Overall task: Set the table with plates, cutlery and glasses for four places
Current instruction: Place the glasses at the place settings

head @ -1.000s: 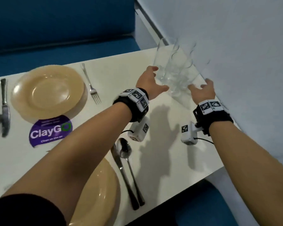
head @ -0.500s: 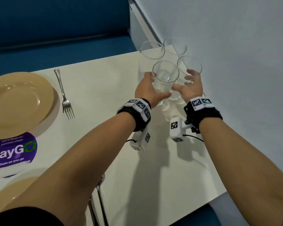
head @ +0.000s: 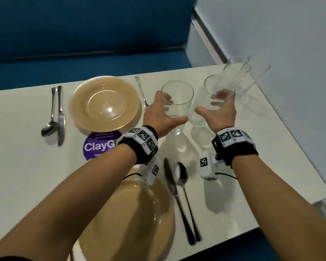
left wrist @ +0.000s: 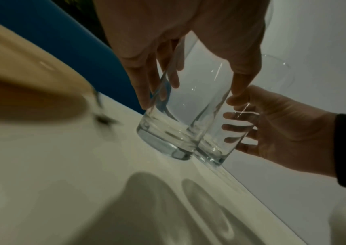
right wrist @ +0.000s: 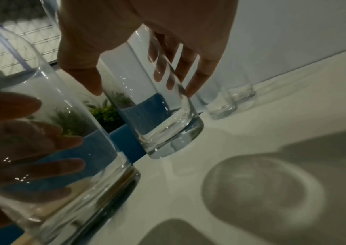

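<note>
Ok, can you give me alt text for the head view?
Each hand grips a clear glass above a white table: left hand, left glass; right hand, right glass. Two more glasses stand by the wall; two tan plates have cutlery alongside.

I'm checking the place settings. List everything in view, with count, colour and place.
Held glasses: two, clear; left glass and right glass side by side, lifted off the table.
Standing glasses: two, clear, far right corner by the wall.
Plates: two, tan; far plate, near plate.
Fork: one, silver, right of far plate.
Knives: two, silver; far, near.
Spoons: two, silver; far, near.
Sticker: one, purple, between plates.
Table: white.
Bench: blue.
Left hand: grips left glass.
Right hand: grips right glass.
</note>
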`<state>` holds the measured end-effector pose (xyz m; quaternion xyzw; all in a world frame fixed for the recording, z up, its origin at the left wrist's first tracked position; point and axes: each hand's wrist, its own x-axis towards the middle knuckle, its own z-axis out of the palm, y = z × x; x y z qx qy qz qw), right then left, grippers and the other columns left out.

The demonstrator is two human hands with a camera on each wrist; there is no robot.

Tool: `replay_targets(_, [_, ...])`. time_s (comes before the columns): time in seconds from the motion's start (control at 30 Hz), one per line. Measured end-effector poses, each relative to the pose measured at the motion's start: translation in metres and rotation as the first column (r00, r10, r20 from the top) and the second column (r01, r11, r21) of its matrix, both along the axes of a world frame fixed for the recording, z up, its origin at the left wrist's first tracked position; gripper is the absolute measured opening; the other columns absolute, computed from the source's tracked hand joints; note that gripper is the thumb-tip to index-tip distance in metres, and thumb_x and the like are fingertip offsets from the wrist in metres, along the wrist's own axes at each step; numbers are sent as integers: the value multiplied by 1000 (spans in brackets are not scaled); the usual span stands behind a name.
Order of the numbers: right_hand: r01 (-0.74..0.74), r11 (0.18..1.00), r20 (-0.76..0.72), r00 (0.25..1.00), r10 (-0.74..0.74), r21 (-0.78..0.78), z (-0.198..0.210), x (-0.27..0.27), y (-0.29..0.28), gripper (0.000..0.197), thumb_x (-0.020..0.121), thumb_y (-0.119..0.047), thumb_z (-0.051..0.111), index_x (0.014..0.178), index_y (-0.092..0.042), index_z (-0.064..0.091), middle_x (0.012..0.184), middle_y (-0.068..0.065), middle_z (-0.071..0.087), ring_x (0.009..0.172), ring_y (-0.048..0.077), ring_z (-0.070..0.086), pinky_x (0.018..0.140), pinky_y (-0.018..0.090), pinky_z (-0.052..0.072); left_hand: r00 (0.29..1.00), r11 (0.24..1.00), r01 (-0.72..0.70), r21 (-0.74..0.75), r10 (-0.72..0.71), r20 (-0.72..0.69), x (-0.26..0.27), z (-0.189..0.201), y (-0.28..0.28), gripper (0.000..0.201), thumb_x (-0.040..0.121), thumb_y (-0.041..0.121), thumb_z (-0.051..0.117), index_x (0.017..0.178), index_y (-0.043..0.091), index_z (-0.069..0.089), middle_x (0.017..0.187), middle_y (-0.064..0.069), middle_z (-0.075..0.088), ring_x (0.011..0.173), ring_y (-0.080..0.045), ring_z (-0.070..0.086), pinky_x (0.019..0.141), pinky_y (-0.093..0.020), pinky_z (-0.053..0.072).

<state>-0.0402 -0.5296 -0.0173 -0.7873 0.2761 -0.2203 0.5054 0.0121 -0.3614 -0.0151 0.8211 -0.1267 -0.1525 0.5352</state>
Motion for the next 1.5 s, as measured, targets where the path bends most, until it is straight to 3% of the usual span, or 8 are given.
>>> replay_targets(0.23, [-136, 990, -44, 990, 137, 30, 9, 18, 202, 66, 58, -19, 83, 108, -20, 40, 102, -8, 52, 95, 13, 60, 76, 18, 47, 994, 995, -98, 36, 97, 45, 4, 25, 206, 73, 59, 38, 87, 116, 21, 44, 108, 7, 58, 100, -14, 60, 84, -32, 53])
replay_targets(0.37, [-261, 963, -65, 962, 266, 68, 12, 22, 292, 84, 55, -25, 85, 124, -14, 39, 107, -7, 54, 96, 12, 59, 84, 27, 50, 976, 975, -217, 39, 216, 31, 1, 32, 303, 68, 58, 37, 88, 108, 23, 43, 109, 4, 62, 96, -14, 63, 81, -26, 53])
replay_targets(0.53, [-432, 897, -88, 894, 439, 88, 7, 31, 378, 76, 52, -24, 81, 117, -17, 41, 106, -9, 57, 103, 17, 59, 91, 37, 50, 927, 927, -374, 35, 374, 14, -1, 26, 403, 67, 60, 38, 87, 110, 24, 45, 109, 6, 62, 99, -14, 63, 83, -26, 52])
replay_targets(0.63, [-490, 862, -66, 863, 501, 132, 3, 39, 431, 69, 51, -22, 80, 107, -27, 41, 101, -11, 55, 100, 15, 59, 83, 28, 49, 889, 889, -457, 40, 457, 18, 2, 22, 464, 66, 61, 35, 87, 113, 26, 46, 108, 6, 61, 99, -14, 63, 81, -23, 50])
replay_targets(0.73, [-544, 829, -85, 827, 555, 130, 4, 48, 486, 72, 54, -16, 83, 114, -21, 43, 109, -2, 55, 99, 16, 56, 72, 6, 43, 861, 860, -509, 33, 509, 11, 7, 22, 527, 67, 61, 32, 87, 115, 26, 47, 110, 4, 62, 100, -15, 63, 85, -26, 50])
replay_targets(0.93, [-566, 810, -127, 802, 584, 152, -5, 58, 589, 69, 57, -15, 83, 110, -28, 41, 102, -12, 56, 102, 16, 58, 88, 32, 50, 880, 874, -471, 122, 476, -9, 20, 18, 650, 73, 62, 29, 87, 123, 24, 47, 119, 0, 60, 108, -20, 60, 96, -36, 48])
replay_targets(1.17, [-536, 827, -147, 816, 560, 171, -22, 52, 644, 73, 56, -14, 84, 118, -22, 47, 108, -7, 58, 102, 17, 60, 85, 29, 51, 902, 892, -420, 166, 431, -36, 29, 2, 726, 75, 58, 27, 89, 121, 26, 48, 121, 3, 58, 110, -18, 58, 95, -33, 48])
replay_targets(1.5, [-491, 841, -107, 846, 523, 226, -31, 45, 660, 76, 58, -5, 83, 120, -23, 43, 105, -15, 54, 107, 17, 56, 85, 23, 46, 907, 900, -413, 140, 421, -24, 26, -19, 750, 78, 58, 23, 90, 124, 29, 50, 124, 8, 56, 114, -16, 56, 97, -26, 45])
